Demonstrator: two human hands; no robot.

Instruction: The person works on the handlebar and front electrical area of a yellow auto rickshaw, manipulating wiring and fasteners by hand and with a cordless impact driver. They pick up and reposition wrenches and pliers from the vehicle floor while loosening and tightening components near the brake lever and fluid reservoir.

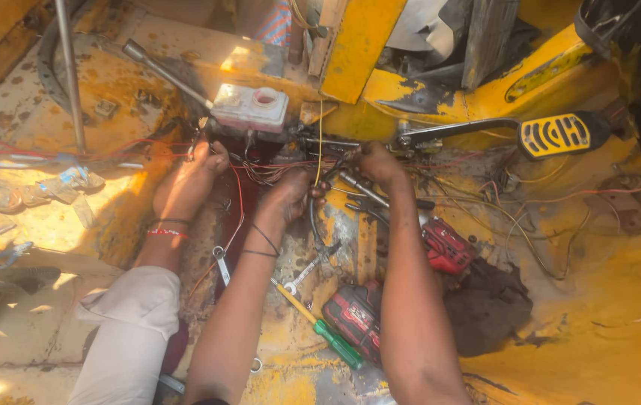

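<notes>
Wiring being handled under a yellow vehicle's pedal area

The left hand point(290, 196) is being closed around a black cable point(314, 217) and the right hand point(375, 163) around a metal rod point(362, 189) — a co-worker's hand point(189, 180) is resting in the wire bundle point(264, 171).

Vehicle repair workshop, yellow cab floor point(620, 300), spanners point(302, 274)

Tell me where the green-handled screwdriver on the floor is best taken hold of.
Probably by the green handle of the screwdriver, coming from above. It lies flat and diagonal, handle end lower right beside the red power tool; the thin yellow shaft runs up-left toward the wrenches, between the forearms.
</notes>
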